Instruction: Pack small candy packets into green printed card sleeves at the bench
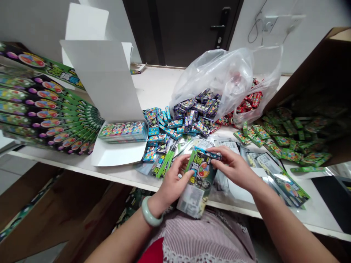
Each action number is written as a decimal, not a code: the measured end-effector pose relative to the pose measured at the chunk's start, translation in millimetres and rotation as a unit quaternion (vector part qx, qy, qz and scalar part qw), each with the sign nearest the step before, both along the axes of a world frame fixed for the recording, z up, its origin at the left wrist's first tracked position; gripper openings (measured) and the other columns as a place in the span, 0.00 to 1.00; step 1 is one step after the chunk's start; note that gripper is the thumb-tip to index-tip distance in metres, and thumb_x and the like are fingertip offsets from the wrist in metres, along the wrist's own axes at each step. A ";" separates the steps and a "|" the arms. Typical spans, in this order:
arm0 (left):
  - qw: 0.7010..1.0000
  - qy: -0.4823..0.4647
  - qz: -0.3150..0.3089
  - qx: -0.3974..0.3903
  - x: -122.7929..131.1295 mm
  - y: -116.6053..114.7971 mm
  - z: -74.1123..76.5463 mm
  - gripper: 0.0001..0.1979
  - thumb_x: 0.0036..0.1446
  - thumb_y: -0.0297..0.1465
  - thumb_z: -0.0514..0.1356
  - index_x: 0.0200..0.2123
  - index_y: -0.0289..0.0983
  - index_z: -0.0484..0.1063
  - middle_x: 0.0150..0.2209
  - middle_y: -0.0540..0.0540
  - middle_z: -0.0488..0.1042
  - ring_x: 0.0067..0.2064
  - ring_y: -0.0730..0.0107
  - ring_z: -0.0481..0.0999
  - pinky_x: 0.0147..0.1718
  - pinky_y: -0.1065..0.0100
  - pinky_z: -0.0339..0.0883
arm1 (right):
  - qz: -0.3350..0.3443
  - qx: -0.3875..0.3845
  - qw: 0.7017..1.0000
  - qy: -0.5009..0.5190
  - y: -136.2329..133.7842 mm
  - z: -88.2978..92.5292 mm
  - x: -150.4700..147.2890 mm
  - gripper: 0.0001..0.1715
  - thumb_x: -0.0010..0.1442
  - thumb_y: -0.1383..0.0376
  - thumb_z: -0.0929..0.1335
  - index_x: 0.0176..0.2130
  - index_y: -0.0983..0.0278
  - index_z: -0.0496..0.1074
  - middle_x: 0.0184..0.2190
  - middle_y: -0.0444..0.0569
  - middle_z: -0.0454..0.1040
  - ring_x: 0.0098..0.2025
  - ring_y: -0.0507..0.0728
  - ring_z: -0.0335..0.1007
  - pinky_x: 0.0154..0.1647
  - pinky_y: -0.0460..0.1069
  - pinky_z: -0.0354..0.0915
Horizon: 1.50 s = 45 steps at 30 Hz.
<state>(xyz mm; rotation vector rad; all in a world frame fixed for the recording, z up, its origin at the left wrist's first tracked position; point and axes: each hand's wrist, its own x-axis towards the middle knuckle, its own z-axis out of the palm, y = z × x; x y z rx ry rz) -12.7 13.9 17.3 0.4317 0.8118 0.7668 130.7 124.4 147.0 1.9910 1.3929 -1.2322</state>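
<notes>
Pouch gripped in left hand; right hand pinches blue box at its 12 o'clock edge; I'd hold mouth wide.

Print on the green pouch seems too blurred to read

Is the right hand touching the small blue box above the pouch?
Touching. The head view shows the right hand pinching the small blue box over the green pouch held by the left hand.

Bare table between white box and plastic bag, small packs heaped ahead
</notes>
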 end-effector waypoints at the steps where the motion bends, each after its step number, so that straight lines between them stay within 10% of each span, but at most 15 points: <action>1: 0.999 -0.027 0.017 -0.041 3.6 -5.4 3.9 0.20 0.61 0.31 0.57 0.56 0.41 0.61 0.50 0.41 0.71 0.50 0.60 0.73 0.48 0.56 0.71 | 0.021 -0.020 1.000 0.008 3.8 2.8 1.6 0.16 0.61 0.64 0.66 0.49 0.57 0.71 0.44 0.49 0.71 0.42 0.55 0.69 0.38 0.50 0.66; 9: 0.980 -0.161 -0.012 -0.115 -2.9 -28.6 5.5 0.33 0.58 0.29 0.61 0.64 0.47 0.52 0.49 0.43 0.71 0.48 0.62 0.75 0.45 0.59 0.73 | 0.069 -0.095 0.993 0.025 -7.8 8.8 -5.6 0.12 0.61 0.66 0.67 0.46 0.57 0.71 0.40 0.47 0.71 0.41 0.55 0.69 0.41 0.51 0.66; 23: 0.985 -0.142 -0.096 -0.007 -29.6 -10.7 -19.1 0.18 0.53 0.31 0.64 0.47 0.43 0.65 0.43 0.47 0.70 0.37 0.67 0.75 0.37 0.62 0.75 | 0.081 -0.087 0.992 0.046 -26.9 -3.2 -21.8 0.08 0.63 0.68 0.66 0.42 0.58 0.72 0.39 0.48 0.70 0.43 0.56 0.68 0.47 0.55 0.68; 35: 0.992 -0.101 -0.076 0.013 -25.7 -20.7 -25.4 0.17 0.54 0.31 0.64 0.46 0.41 0.64 0.40 0.48 0.70 0.34 0.71 0.73 0.32 0.68 0.72 | 0.014 -0.069 0.997 0.040 -42.9 -1.3 -22.0 0.08 0.64 0.65 0.65 0.44 0.58 0.72 0.41 0.48 0.71 0.44 0.55 0.68 0.41 0.51 0.68; 45: 0.989 -0.126 0.021 -0.078 -9.6 -32.8 -14.5 0.19 0.60 0.31 0.61 0.54 0.45 0.63 0.53 0.45 0.71 0.52 0.64 0.74 0.51 0.61 0.71 | -0.081 0.056 0.995 0.004 -67.1 -5.3 -19.1 0.18 0.62 0.64 0.66 0.53 0.56 0.65 0.47 0.51 0.71 0.44 0.55 0.70 0.41 0.52 0.69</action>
